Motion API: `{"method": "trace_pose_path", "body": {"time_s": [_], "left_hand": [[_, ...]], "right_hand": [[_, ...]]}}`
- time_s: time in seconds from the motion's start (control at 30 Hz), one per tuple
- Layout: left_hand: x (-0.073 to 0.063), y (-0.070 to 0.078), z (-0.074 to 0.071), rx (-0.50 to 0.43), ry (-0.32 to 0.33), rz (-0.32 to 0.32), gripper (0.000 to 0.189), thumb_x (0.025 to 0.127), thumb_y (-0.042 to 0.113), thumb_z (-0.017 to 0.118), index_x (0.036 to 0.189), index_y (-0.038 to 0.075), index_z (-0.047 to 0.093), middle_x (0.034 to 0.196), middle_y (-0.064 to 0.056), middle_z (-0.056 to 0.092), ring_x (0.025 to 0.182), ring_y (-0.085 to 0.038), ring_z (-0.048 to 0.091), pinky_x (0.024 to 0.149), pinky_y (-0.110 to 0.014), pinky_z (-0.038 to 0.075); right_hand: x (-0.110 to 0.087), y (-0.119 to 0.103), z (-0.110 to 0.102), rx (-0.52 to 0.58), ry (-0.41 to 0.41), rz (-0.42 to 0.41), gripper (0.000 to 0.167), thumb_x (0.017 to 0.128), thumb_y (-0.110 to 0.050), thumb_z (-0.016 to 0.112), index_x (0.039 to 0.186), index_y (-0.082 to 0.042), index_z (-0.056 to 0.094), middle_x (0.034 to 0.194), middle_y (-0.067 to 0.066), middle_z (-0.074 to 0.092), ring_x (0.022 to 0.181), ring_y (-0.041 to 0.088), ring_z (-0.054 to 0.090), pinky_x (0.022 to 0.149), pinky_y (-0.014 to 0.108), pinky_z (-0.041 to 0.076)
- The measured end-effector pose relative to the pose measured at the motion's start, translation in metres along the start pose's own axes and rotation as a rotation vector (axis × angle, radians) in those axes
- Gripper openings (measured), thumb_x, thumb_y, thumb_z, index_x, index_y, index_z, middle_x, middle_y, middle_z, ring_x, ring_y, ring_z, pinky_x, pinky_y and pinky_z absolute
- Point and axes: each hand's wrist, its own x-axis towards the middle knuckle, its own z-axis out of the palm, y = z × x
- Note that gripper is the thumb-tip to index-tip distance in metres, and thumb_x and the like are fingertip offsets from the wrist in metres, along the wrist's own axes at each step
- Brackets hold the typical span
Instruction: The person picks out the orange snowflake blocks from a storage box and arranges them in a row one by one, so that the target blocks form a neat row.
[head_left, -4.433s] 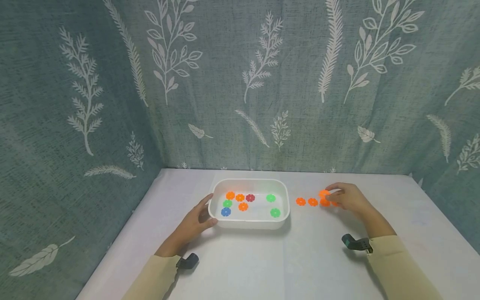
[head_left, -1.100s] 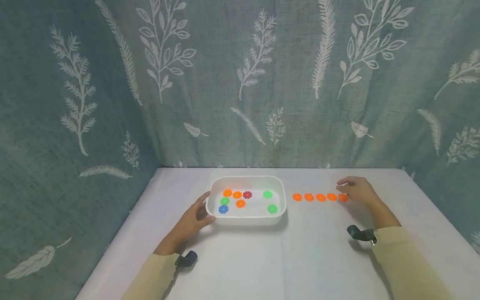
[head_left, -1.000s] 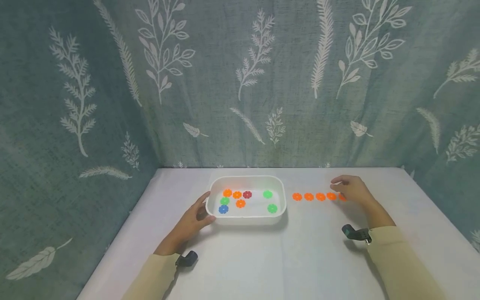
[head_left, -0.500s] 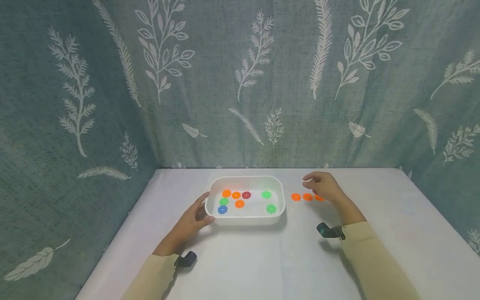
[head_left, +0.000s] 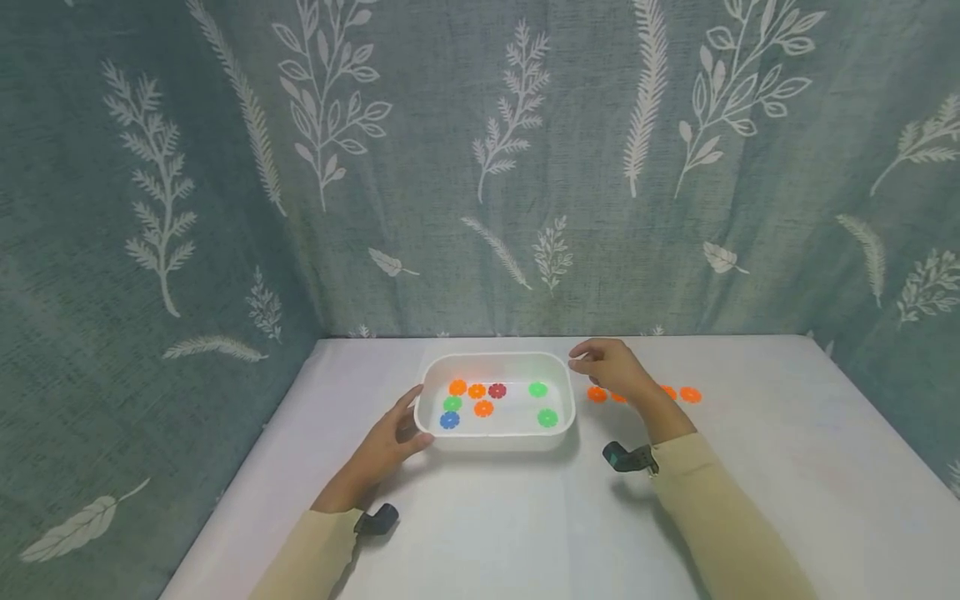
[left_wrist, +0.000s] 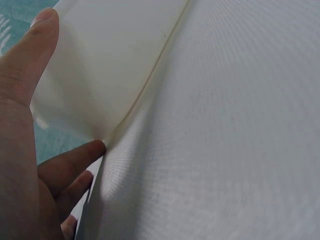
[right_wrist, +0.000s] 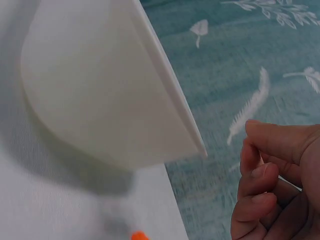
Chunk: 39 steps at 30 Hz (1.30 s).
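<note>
A white plastic tub [head_left: 487, 446] stands on the table, holding flower-shaped discs: a blue disc [head_left: 450, 420], a dark red disc [head_left: 497, 391], three orange and three green ones. My left hand [head_left: 386, 442] grips the tub's left end, thumb at the near corner and fingers along the side. Just off the tub's right end hovers my right hand [head_left: 611, 367], its fingers loosely curled with nothing between them. Under that hand and forearm runs a row of orange discs [head_left: 691, 394] on the tabletop, its middle partly hidden by the arm.
A white cloth covers the table [head_left: 487, 525]. Behind it and on the left hangs a green-blue curtain [head_left: 442, 275] with a white leaf pattern. Small dark cameras [head_left: 628, 457] are strapped to both wrists.
Earlier my right hand placed an orange disc in the row; since then it has moved left, without a disc, to the tub's right end. The left hand has stayed at the tub.
</note>
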Motion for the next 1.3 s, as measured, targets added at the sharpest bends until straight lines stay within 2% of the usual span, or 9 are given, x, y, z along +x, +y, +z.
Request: {"method": "trace_pose_path", "body": {"time_s": [0.23, 0.3, 0.47, 0.63, 0.7, 0.97, 1.13, 1.3], "left_hand": [[-0.001, 0.0, 0.0, -0.015, 0.003, 0.014, 0.095, 0.077, 0.052, 0.078, 0.154, 0.032, 0.026, 0.146, -0.014, 0.046, 0.133, -0.036, 0.043, 0.104, -0.067, 0.027], [-0.002, -0.001, 0.0, -0.019, 0.004, 0.02, 0.094, 0.077, 0.051, 0.077, 0.154, 0.031, 0.026, 0.146, -0.014, 0.046, 0.132, -0.036, 0.043, 0.105, -0.067, 0.026], [-0.002, 0.001, 0.001, -0.012, 0.004, -0.021, 0.096, 0.074, 0.057, 0.077, 0.153, 0.036, 0.026, 0.148, -0.012, 0.044, 0.134, -0.035, 0.041, 0.104, -0.068, 0.025], [-0.003, 0.003, 0.001, -0.007, 0.011, -0.049, 0.097, 0.072, 0.059, 0.078, 0.152, 0.039, 0.026, 0.149, -0.01, 0.043, 0.136, -0.034, 0.039, 0.104, -0.069, 0.023], [-0.003, 0.003, 0.001, -0.006, 0.014, -0.051, 0.097, 0.072, 0.058, 0.078, 0.152, 0.04, 0.026, 0.148, -0.01, 0.044, 0.135, -0.034, 0.04, 0.104, -0.069, 0.023], [-0.002, 0.002, 0.001, -0.01, 0.014, -0.027, 0.097, 0.073, 0.057, 0.078, 0.153, 0.038, 0.026, 0.147, -0.011, 0.045, 0.134, -0.034, 0.042, 0.104, -0.068, 0.027], [-0.003, 0.003, 0.0, -0.013, 0.007, -0.042, 0.097, 0.073, 0.058, 0.078, 0.152, 0.038, 0.026, 0.148, -0.01, 0.044, 0.135, -0.033, 0.041, 0.103, -0.069, 0.025], [-0.003, 0.002, 0.001, -0.006, 0.009, -0.037, 0.096, 0.073, 0.058, 0.078, 0.152, 0.039, 0.026, 0.148, -0.01, 0.044, 0.135, -0.033, 0.041, 0.103, -0.069, 0.026]], "right_hand": [[0.007, -0.014, 0.02, 0.054, -0.013, -0.013, 0.035, 0.093, -0.02, 0.067, 0.123, -0.001, 0.063, 0.09, 0.019, 0.062, 0.062, 0.02, 0.048, 0.062, 0.04, 0.047], [0.009, -0.017, 0.026, 0.062, -0.023, -0.026, 0.035, 0.093, -0.02, 0.068, 0.122, -0.001, 0.064, 0.091, 0.018, 0.063, 0.063, 0.02, 0.049, 0.062, 0.038, 0.047], [0.013, -0.023, 0.038, 0.059, -0.058, -0.063, 0.034, 0.093, -0.019, 0.068, 0.121, 0.0, 0.064, 0.089, 0.017, 0.063, 0.064, 0.02, 0.05, 0.059, 0.033, 0.046], [0.014, -0.03, 0.048, 0.085, -0.088, -0.066, 0.032, 0.093, -0.018, 0.068, 0.12, -0.001, 0.064, 0.09, 0.025, 0.062, 0.058, 0.018, 0.046, 0.06, 0.04, 0.046], [0.015, -0.032, 0.051, 0.073, -0.098, -0.065, 0.032, 0.093, -0.019, 0.068, 0.12, -0.002, 0.065, 0.093, 0.023, 0.063, 0.058, 0.018, 0.047, 0.062, 0.041, 0.047], [0.019, -0.037, 0.065, -0.021, -0.108, -0.065, 0.024, 0.091, -0.021, 0.07, 0.112, -0.009, 0.068, 0.093, 0.016, 0.066, 0.061, 0.02, 0.052, 0.057, 0.031, 0.045], [0.021, -0.039, 0.072, -0.036, -0.143, -0.107, 0.025, 0.09, -0.018, 0.071, 0.111, -0.006, 0.069, 0.085, 0.01, 0.065, 0.06, 0.019, 0.052, 0.057, 0.03, 0.044], [0.025, -0.042, 0.082, -0.073, -0.161, -0.098, 0.025, 0.089, -0.017, 0.072, 0.112, -0.008, 0.07, 0.084, 0.003, 0.066, 0.066, 0.022, 0.057, 0.061, 0.031, 0.049]]}}
